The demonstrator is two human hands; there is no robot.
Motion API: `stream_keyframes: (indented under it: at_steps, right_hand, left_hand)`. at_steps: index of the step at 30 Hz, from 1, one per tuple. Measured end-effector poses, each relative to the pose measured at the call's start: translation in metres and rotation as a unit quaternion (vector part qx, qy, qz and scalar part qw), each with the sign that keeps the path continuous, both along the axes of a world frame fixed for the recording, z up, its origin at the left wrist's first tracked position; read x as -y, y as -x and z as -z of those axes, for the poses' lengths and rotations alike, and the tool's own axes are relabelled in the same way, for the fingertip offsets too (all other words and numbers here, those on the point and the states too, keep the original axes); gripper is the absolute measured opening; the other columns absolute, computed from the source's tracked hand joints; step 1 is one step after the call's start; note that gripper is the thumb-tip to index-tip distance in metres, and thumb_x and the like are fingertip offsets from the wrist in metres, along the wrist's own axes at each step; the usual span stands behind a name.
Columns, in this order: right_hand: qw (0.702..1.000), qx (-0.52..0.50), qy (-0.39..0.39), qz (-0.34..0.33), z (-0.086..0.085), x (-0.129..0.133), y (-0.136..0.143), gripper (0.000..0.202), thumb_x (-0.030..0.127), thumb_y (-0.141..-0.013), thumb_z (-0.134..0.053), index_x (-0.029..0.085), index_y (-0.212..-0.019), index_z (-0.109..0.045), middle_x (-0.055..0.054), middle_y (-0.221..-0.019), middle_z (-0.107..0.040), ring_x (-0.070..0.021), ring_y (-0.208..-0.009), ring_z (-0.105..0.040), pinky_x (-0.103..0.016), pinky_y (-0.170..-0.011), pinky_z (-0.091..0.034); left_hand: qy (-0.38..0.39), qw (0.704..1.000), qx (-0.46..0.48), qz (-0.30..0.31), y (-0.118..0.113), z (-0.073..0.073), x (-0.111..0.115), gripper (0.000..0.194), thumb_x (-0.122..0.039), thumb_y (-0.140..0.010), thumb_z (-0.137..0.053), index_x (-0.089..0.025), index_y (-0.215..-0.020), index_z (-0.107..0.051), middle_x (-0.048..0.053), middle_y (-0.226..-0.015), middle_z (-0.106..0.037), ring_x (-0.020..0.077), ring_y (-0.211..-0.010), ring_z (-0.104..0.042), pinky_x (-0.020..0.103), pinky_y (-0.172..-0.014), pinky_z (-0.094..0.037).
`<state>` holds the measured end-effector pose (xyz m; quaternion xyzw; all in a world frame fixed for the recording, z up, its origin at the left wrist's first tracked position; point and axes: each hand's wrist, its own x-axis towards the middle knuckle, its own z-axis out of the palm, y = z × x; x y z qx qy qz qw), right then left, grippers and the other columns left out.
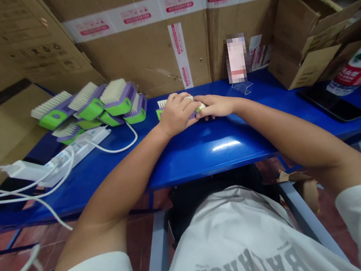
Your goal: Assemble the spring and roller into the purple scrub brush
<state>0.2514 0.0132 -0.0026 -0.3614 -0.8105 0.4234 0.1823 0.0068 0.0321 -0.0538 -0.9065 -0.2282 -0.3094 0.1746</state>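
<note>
In the head view, a scrub brush (161,105) with white bristles and a green and purple body lies under my hands at the middle of the blue table. My left hand (179,113) is closed over it from above, fingers bent across the bristle side. From the other side, my right hand (218,105) grips its right end, where white bristles and a bit of green show between the fingers. Most of the brush is hidden, and I cannot tell whether a second one is there. More scrub brushes (116,95) of the same kind are stacked at the left, bristles up.
A white power strip (76,153) with looping white cables (118,150) lies at the left. Cardboard boxes (148,54) wall the back. On the right are a clear stand (243,86), open cartons (299,22), a black phone (331,103) and a red-labelled bottle (355,68).
</note>
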Motion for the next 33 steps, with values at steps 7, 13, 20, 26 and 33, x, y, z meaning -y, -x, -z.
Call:
stream_keyframes:
  at_steps: [7, 13, 20, 26, 33]
  right_hand:
    - [1.0, -0.021, 0.007, 0.004, 0.001, 0.001, 0.002, 0.028, 0.018, -0.102, -0.081, 0.02, -0.126, -0.068, 0.003, -0.088, -0.073, -0.0144, -0.066, -0.071, -0.021, -0.05, -0.055]
    - [1.0, -0.005, 0.002, 0.02, 0.0, 0.003, 0.004, 0.031, 0.017, -0.102, -0.08, 0.019, -0.131, -0.067, 0.003, -0.091, -0.073, -0.0146, -0.067, -0.072, -0.021, -0.048, -0.055]
    - [1.0, -0.022, -0.018, -0.005, 0.012, -0.009, -0.003, 0.056, 0.028, -0.099, -0.088, 0.02, -0.148, -0.063, 0.0, -0.099, -0.078, -0.0164, -0.069, -0.073, -0.024, -0.051, -0.057]
    - [0.999, -0.018, -0.036, -0.008, 0.013, -0.008, -0.004, 0.066, 0.029, -0.098, -0.088, 0.018, -0.156, -0.06, 0.0, -0.097, -0.08, -0.0148, -0.066, -0.071, -0.023, -0.052, -0.057]
    - [0.999, -0.017, -0.03, 0.005, 0.008, -0.004, -0.002, 0.058, 0.025, -0.1, -0.086, 0.018, -0.152, -0.062, 0.002, -0.092, -0.077, -0.0164, -0.066, -0.073, -0.024, -0.051, -0.059]
  left_hand:
    - [-0.017, 0.999, 0.001, -0.034, -0.002, 0.0, 0.001, 0.038, -0.055, -0.118, -0.058, -0.028, -0.127, -0.084, 0.015, -0.119, -0.086, 0.0402, -0.128, -0.075, 0.06, -0.105, -0.053]
    - [-0.036, 0.999, 0.012, -0.03, -0.003, 0.004, 0.001, 0.045, -0.059, -0.12, -0.054, -0.027, -0.131, -0.084, 0.016, -0.119, -0.085, 0.0411, -0.129, -0.076, 0.06, -0.105, -0.054]
    - [-0.079, 0.996, 0.003, -0.031, 0.0, 0.007, -0.003, 0.051, -0.063, -0.123, -0.05, -0.027, -0.136, -0.083, 0.016, -0.118, -0.087, 0.0416, -0.131, -0.077, 0.06, -0.104, -0.053]
    - [-0.066, 0.997, 0.025, -0.038, 0.0, 0.008, -0.003, 0.053, -0.07, -0.12, -0.055, -0.027, -0.131, -0.084, 0.016, -0.119, -0.086, 0.0422, -0.13, -0.077, 0.06, -0.104, -0.054]
    - [-0.069, 0.997, 0.025, -0.034, 0.001, 0.008, -0.003, 0.051, -0.067, -0.12, -0.054, -0.027, -0.128, -0.084, 0.016, -0.118, -0.085, 0.0421, -0.129, -0.076, 0.061, -0.104, -0.054]
